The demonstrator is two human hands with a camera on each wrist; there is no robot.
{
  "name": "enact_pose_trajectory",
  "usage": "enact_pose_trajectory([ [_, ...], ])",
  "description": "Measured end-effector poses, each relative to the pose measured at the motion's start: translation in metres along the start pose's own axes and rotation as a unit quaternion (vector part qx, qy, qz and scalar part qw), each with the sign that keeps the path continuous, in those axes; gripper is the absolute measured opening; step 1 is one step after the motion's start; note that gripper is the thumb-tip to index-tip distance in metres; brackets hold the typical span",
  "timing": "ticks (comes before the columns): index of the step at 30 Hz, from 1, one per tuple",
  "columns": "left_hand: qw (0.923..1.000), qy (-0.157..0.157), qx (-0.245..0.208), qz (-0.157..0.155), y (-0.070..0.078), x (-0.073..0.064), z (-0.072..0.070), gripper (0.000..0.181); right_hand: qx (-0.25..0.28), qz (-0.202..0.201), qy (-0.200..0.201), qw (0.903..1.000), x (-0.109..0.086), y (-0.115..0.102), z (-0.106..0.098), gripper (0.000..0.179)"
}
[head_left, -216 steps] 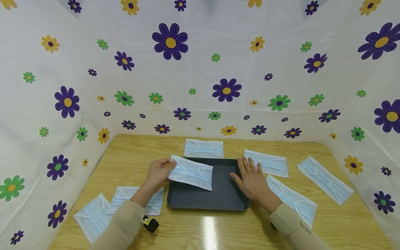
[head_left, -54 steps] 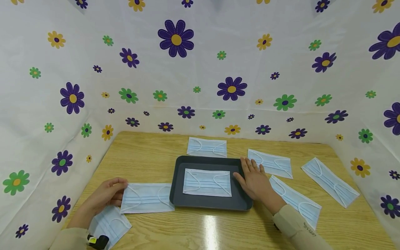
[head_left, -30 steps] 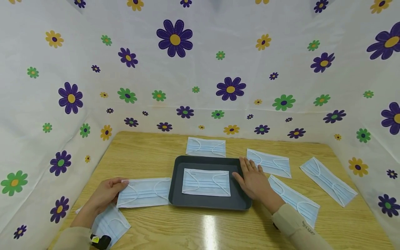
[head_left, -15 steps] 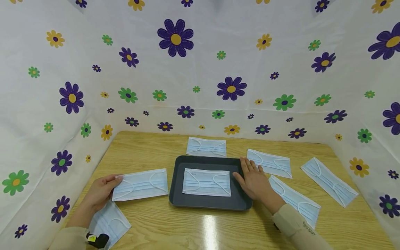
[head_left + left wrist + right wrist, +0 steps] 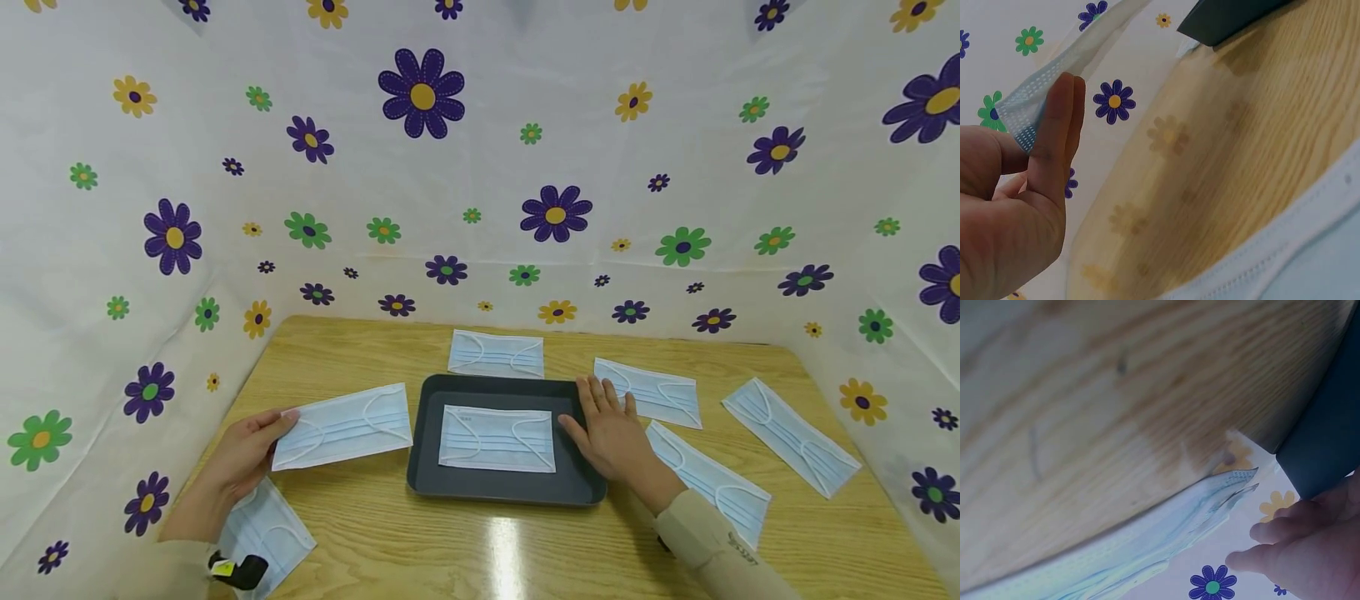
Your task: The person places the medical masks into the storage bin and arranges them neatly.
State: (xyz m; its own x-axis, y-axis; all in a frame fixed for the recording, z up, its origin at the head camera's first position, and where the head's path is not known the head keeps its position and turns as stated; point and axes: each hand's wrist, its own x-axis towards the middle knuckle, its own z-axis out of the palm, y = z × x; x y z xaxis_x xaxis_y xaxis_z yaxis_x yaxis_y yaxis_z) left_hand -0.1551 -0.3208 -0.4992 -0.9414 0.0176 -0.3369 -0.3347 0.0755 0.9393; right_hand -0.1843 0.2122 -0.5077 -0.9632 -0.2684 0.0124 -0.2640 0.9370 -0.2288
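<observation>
My left hand pinches the left end of a light blue face mask, which is lifted off the table with its right end raised near the tray. In the left wrist view the thumb and fingers grip the mask at its edge. A dark grey tray sits mid-table with one face mask lying flat inside. My right hand rests with straight fingers on the tray's right rim. Another mask lies under the left forearm, partly hidden.
More masks lie on the wooden table: one behind the tray, and on the right an upper mask, a lower mask and a far-right mask. A flowered cloth encloses the back and sides.
One mask has been laid in the tray and released. The left hand then took the mask left of the tray and raised it, tilting its right end up. The right hand stays put.
</observation>
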Motion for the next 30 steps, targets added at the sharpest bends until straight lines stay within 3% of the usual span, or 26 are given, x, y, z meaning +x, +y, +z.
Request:
enact_pose_trajectory([
  [7,0.9991,-0.019,-0.037,0.011,0.013,0.002,0.021,0.065,-0.009,0.003,0.007,0.9999,-0.001,-0.001,-0.001,0.082],
  [16,0.9981,-0.053,-0.012,0.029,0.022,0.012,0.051,0.064,-0.005,0.003,0.006,1.0000,-0.001,-0.001,-0.001,0.081],
  [30,0.9964,-0.076,0.011,0.035,0.031,0.032,0.109,0.047,0.001,-0.003,0.010,1.0000,0.000,0.001,0.001,0.081],
])
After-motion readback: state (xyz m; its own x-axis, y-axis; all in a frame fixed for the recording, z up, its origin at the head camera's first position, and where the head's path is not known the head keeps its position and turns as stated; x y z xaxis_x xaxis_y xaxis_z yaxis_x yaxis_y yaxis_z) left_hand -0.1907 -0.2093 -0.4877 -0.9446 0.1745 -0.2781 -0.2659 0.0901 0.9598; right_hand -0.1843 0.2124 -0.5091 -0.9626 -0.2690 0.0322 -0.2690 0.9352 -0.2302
